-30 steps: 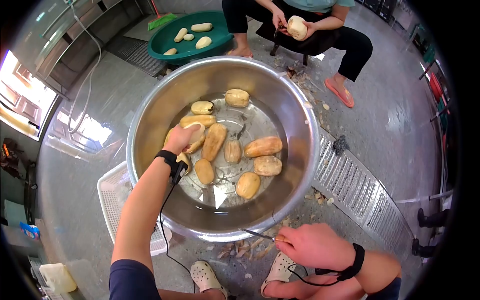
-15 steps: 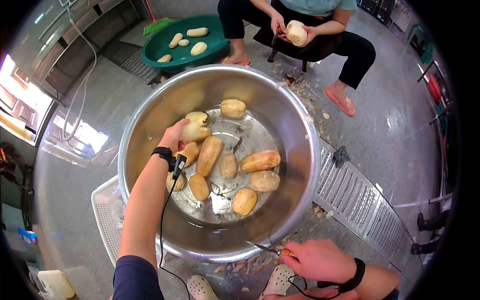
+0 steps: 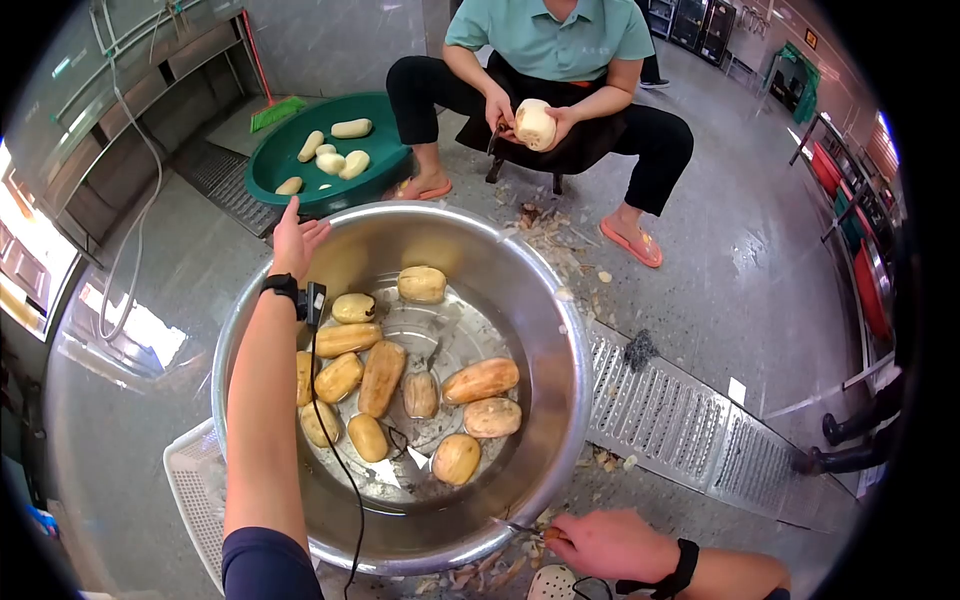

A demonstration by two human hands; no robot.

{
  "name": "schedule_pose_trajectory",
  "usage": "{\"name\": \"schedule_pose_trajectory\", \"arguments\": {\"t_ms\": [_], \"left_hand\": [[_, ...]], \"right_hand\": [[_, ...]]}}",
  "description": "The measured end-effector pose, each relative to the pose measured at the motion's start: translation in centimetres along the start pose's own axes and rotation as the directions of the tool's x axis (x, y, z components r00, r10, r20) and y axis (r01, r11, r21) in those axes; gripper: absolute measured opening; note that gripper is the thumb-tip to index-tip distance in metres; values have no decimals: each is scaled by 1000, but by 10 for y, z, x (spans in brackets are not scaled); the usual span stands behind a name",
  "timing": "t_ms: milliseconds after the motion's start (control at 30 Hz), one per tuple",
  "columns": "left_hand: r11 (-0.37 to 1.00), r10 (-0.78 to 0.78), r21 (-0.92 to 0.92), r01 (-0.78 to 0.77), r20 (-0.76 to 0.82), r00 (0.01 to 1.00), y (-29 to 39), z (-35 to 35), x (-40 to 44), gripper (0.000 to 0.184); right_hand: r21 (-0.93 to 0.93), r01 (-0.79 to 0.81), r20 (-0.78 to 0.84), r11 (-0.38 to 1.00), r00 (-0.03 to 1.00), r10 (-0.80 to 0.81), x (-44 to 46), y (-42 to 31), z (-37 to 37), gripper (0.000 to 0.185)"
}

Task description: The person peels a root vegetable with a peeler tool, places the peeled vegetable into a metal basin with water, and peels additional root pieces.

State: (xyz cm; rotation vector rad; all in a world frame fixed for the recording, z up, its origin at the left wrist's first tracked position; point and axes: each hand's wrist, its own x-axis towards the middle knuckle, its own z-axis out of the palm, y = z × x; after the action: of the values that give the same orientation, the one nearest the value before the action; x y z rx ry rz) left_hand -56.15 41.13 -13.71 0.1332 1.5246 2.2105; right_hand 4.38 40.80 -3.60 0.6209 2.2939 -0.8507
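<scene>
My left hand (image 3: 296, 242) is stretched out with fingers apart and nothing in it, over the far left rim of a large steel basin (image 3: 556, 262). Just beyond the fingers stands a green tub (image 3: 262, 178) holding several pale peeled lotus roots (image 3: 354, 164). Brown unpeeled lotus roots (image 3: 382, 378) lie in shallow water on the basin floor. Near the basin's front right rim, my right hand (image 3: 615, 545) is closed around the wooden handle of a peeling knife (image 3: 530, 530). Its thin dark blade points left toward the rim and is partly blurred.
Across from me a seated person (image 3: 550, 50) holds a peeled lotus root (image 3: 535, 124) and a tool. Peelings (image 3: 545, 235) litter the floor. A metal drain grate (image 3: 660, 410) runs along the right, and a white plastic basket (image 3: 195, 480) sits by the basin's left side.
My left hand has moved up and away from inside the basin and let go of a peeled lotus root; another pale piece now lies in the green tub. My right hand still grips the knife.
</scene>
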Motion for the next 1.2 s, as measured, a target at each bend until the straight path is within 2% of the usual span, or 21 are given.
{"name": "schedule_pose_trajectory", "arguments": {"t_ms": [200, 333, 367, 467, 500, 533, 600, 633, 700, 800, 900, 933, 1000, 1033, 1100, 1200], "left_hand": [[968, -47, 251, 11, 137, 990, 26, -37, -42, 73], [867, -129, 496, -42, 305, 944, 65, -48, -121, 57], [856, -162, 516, -33, 328, 931, 72, -46, -156, 46], [594, -390, 800, -82, 375, 841, 70, -53, -242, 41], [426, -420, 888, -173, 363, 832, 56, -63, -261, 39], [333, -454, 896, -295, 426, 782, 43, -71, -282, 39], [35, -486, 853, -520, 469, 737, 10, -88, -314, 42], [-114, -531, 824, -555, 422, 735, -13, -97, -325, 40], [-230, -688, 755, -614, 320, 652, -51, -117, -333, 41], [-396, -708, 744, -539, 126, 695, -91, -120, -330, 44], [-412, -557, 826, -385, 106, 824, -141, -132, -291, 56], [-415, -535, 854, -313, 49, 843, -141, -120, -285, 71], [-320, -410, 928, -190, 45, 911, -168, -126, -262, 81], [-309, -438, 940, -143, -7, 899, -174, -127, -256, 89], [-351, -499, 909, -226, 23, 867, -188, -129, -244, 93], [-414, -434, 889, -198, -1, 901, -213, -141, -235, 97]], "right_hand": [[28, 98, -43, 995, 994, -96, -16, -19, -4, 32], [-25, 137, -165, 990, 976, -139, -27, -30, -2, 28], [-37, 148, -194, 988, 969, -153, -31, -33, -3, 27], [-59, 169, -260, 984, 949, -178, -34, -40, -6, 26], [-73, 169, -275, 983, 944, -182, -36, -43, -5, 26], [-86, 169, -295, 982, 937, -187, -38, -47, -5, 26], [-113, 180, -343, 977, 916, -209, -40, -52, 0, 26], [-129, 186, -367, 974, 904, -221, -41, -53, 3, 27], [-128, 178, -380, 976, 900, -214, -44, -53, 3, 28], [-124, 178, -468, 976, 857, -216, -50, -48, 5, 27], [-122, 156, -501, 980, 843, -197, -61, -41, 4, 26], [-96, 115, -492, 989, 858, -148, -65, -39, 1, 24], [-47, 38, -456, 998, 888, -55, -70, -39, -6, 22], [-47, 37, -462, 998, 885, -54, -71, -38, -7, 22], [-52, 36, -480, 998, 876, -57, -71, -36, -10, 21], [-40, 17, -410, 999, 912, -32, -69, -37, -13, 19]]}}
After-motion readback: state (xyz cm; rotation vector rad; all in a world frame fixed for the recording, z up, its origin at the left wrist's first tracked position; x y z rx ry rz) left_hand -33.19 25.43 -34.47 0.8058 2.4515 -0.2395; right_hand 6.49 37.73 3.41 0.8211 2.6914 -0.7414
